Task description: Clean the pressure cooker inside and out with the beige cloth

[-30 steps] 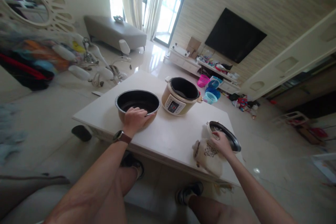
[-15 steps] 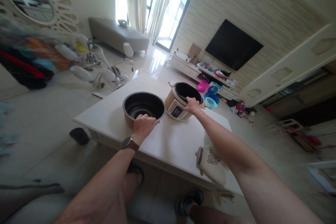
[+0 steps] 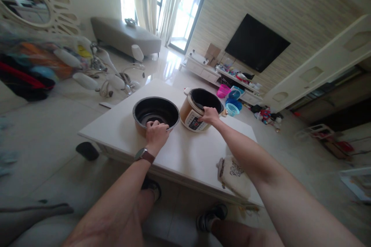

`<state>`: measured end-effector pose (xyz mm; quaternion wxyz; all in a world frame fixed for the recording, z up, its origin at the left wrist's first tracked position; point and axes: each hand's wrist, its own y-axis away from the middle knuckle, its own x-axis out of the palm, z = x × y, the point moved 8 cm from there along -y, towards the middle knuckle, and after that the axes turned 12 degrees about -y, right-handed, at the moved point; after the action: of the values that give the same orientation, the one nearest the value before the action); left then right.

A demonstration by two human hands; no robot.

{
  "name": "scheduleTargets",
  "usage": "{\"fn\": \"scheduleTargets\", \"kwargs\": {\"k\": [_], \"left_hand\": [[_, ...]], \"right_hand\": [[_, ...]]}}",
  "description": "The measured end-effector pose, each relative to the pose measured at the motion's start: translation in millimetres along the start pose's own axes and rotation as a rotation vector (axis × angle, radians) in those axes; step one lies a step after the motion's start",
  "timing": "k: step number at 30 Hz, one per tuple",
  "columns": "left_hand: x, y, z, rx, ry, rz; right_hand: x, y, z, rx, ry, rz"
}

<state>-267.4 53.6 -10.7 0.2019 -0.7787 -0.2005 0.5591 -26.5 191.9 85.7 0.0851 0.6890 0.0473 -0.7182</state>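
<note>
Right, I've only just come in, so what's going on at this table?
A person is handling two vessels on a white table. The left hand holds the near rim of a wide, dark-lined pot. The right hand is on the near rim of a cooker, just right of the pot. Both vessels are open at the top. A cream patterned pouch-like item lies by the table's near edge.

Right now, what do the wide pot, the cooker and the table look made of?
Wide pot: probably metal, dark-coated, judging by the sheen inside and thin pale rim.
Cooker: smooth gold-toned body with soft sheen; painted metal or plastic, can't tell.
Table: smooth white top, faint reflections; perhaps painted wood, core not visible.
</note>
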Motion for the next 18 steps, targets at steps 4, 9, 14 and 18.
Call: {"fn": "scheduleTargets", "kwargs": {"k": [4, 9, 14, 18], "left_hand": [[-3.6, 1, -2, -0.035, 0.049, -0.022], [-4.7, 3, -3, -0.059, 0.071, -0.005], [-9.6, 5, -19, -0.079, 0.12, -0.033], [-28.9, 3, -45, -0.105, 0.187, -0.067]], "right_hand": [[1, 42, 0, -0.082, -0.02, 0.016], [11, 124, -7, -0.18, -0.095, 0.039], [24, 195, -9, -0.177, -0.157, 0.062], [1, 221, -17, -0.246, -0.237, -0.011]]}}
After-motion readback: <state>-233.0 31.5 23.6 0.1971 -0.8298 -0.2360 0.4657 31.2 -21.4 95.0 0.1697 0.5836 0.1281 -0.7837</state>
